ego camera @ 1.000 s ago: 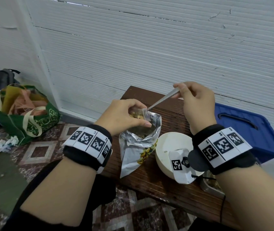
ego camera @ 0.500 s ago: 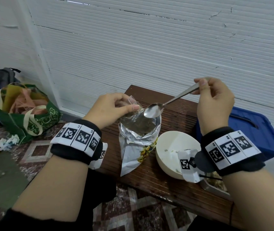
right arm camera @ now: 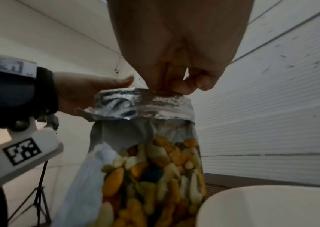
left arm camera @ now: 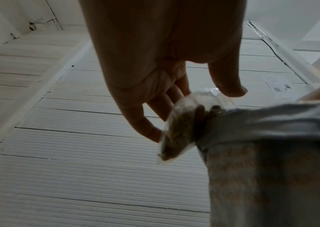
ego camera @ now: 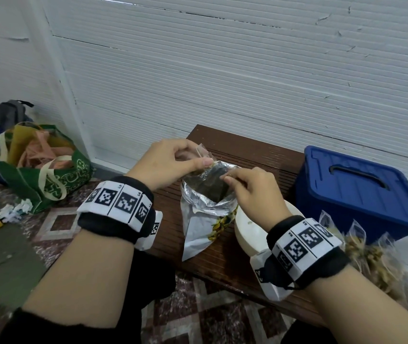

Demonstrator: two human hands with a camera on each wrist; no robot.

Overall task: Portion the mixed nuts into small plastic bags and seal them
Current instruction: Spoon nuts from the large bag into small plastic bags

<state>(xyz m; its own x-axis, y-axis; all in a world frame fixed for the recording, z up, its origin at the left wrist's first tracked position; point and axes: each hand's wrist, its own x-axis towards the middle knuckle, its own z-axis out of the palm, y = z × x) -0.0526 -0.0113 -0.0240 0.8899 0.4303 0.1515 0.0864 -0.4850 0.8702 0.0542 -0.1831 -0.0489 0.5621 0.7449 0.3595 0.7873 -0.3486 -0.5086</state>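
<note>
L hand (ego camera: 173,162) pinches the small bag (left arm camera: 176,130); R hand (ego camera: 252,192) grips the spoon, dug in the foil bag (ego camera: 205,214). Scoop slow, keep it level.

Both forearms reach forward, each wrist wrapped in a black band with white coded squares; the left hand (ego camera: 170,162) is raised slightly higher, knuckles up, thumb and forefinger pressed together in a pinch while the other fingers (left arm camera: 149,126) curl loosely beneath; the right hand (ego camera: 250,192) sits just beside it and a little lower, back of the hand upward, fingers (right arm camera: 182,87) bunched downward with the tips drawn together; the two hands are close but not touching.
</note>
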